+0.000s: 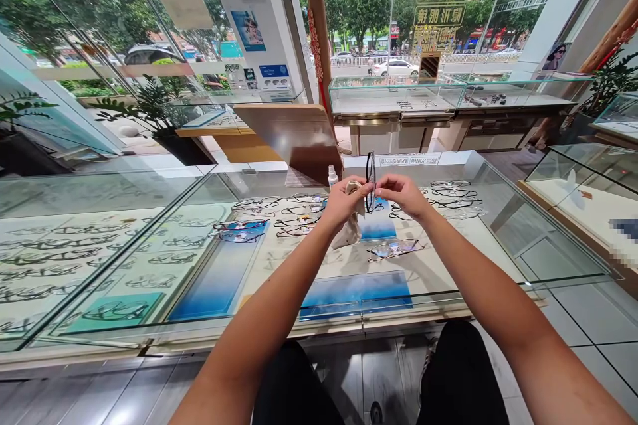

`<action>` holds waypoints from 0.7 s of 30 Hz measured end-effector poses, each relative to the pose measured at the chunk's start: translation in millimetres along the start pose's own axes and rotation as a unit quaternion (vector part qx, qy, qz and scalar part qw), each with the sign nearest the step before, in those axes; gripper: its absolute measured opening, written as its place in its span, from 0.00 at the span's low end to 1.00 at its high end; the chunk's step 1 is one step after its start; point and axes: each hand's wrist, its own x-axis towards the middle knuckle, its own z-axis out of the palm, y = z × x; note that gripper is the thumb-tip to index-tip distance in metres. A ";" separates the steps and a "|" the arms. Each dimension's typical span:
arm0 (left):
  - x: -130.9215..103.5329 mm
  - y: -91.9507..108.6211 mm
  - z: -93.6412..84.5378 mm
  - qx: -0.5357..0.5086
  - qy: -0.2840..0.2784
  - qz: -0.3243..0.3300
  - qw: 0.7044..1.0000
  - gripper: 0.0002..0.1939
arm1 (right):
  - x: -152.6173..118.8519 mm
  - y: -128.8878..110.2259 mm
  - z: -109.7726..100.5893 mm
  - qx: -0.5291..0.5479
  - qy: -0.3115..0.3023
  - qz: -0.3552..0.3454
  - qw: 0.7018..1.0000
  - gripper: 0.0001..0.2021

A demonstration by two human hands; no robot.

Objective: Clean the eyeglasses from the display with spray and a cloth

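Above the glass counter, a pair of dark-framed glasses [370, 176] is held upright, seen edge-on. My left hand [343, 202] has its fingers closed around the glasses and a beige cloth [349, 232], which hangs below the palm. My right hand [403, 194] pinches the other side of the glasses with thumb and fingertips. Behind my left hand stands a small white spray bottle [332, 175]. Below the hands, a pair of thin-framed glasses [396, 250] lies on the counter.
Rows of glasses [451, 194] lie right of my hands, and more glasses [242, 232] lie to the left. The glass counter [279, 302] has blue panels inside. A brown board [294, 136] leans behind it. Further display cases [399, 89] stand by the window.
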 end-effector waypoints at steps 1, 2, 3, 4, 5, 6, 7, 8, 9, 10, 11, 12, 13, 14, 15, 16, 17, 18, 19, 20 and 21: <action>0.0 -0.3 -0.3 -0.001 -0.005 -0.001 1.000 0.23 | 0.3 0.6 -0.3 0.000 0.000 -0.001 1.000 0.21; 0.1 -0.7 -0.7 -0.003 -0.010 -0.002 1.000 0.23 | 0.7 1.2 -0.7 0.001 0.001 -0.002 1.000 0.21; 0.3 -1.1 -1.1 -0.004 -0.016 -0.004 1.000 0.23 | 1.2 1.8 -1.2 0.003 0.003 -0.004 1.000 0.21; 0.4 -1.5 -1.6 -0.004 -0.022 -0.006 1.000 0.24 | 1.6 2.3 -1.8 0.004 0.006 -0.006 1.000 0.20; 0.6 -1.8 -2.0 -0.003 -0.028 -0.007 1.000 0.24 | 2.0 2.5 -2.5 0.004 0.009 -0.010 1.000 0.20; 0.8 -2.0 -2.5 0.000 -0.035 -0.007 0.999 0.25 | 2.3 2.4 -3.5 0.002 0.013 -0.014 1.000 0.19; 1.0 -2.1 -3.0 0.003 -0.039 -0.006 0.999 0.25 | 2.5 2.0 -4.8 -0.003 0.021 -0.018 1.000 0.19; 1.1 -2.2 -3.5 0.006 -0.040 -0.005 0.999 0.26 | 2.6 1.4 -6.3 -0.009 0.030 -0.019 0.999 0.18; 1.3 -2.3 -4.0 0.011 -0.037 -0.003 0.999 0.25 | 2.4 0.6 -8.0 -0.016 0.043 -0.019 0.999 0.17; 1.6 -2.4 -4.5 0.016 -0.030 0.002 0.999 0.25 | 2.1 -0.3 -9.9 -0.026 0.059 -0.018 0.998 0.17; 1.8 -2.5 -5.0 0.022 -0.021 0.008 0.999 0.24 | 1.6 -1.2 -11.9 -0.037 0.078 -0.019 0.996 0.16; 2.0 -2.8 -5.4 0.030 -0.013 0.015 0.999 0.24 | 1.1 -1.8 -14.0 -0.053 0.100 -0.022 0.993 0.15; 2.2 -3.1 -5.8 0.038 -0.007 0.023 0.999 0.23 | 0.5 -2.2 -16.0 -0.074 0.126 -0.031 0.989 0.13; 2.3 -3.5 -6.0 0.045 -0.004 0.030 0.999 0.22 | 0.0 -2.3 -18.0 -0.098 0.155 -0.043 0.982 0.12; 2.3 -3.8 -6.3 0.049 -0.004 0.034 0.998 0.21 | -0.3 -2.2 -19.8 -0.125 0.185 -0.061 0.973 0.11; 2.2 -4.1 -6.4 0.052 -0.004 0.036 0.998 0.21 | -0.6 -2.1 -21.5 -0.152 0.214 -0.080 0.962 0.09; 2.1 -4.3 -6.5 0.055 -0.005 0.036 0.998 0.20 | -0.7 -2.0 -23.0 -0.174 0.241 -0.100 0.950 0.08; 1.9 -4.4 -6.5 0.060 -0.005 0.036 0.998 0.20 | -0.8 -2.1 -24.4 -0.191 0.262 -0.118 0.938 0.08; 1.7 -4.5 -6.4 0.065 -0.005 0.036 0.997 0.21 | -0.9 -2.5 -25.5 -0.203 0.279 -0.135 0.929 0.08; 1.5 -4.5 -6.2 0.071 -0.006 0.036 0.997 0.21 | -1.0 -3.1 -26.3 -0.212 0.291 -0.148 0.921 0.09; 1.2 -4.4 -5.9 0.077 -0.008 0.037 0.996 0.21 | -1.3 -3.9 -26.6 -0.220 0.300 -0.158 0.915 0.10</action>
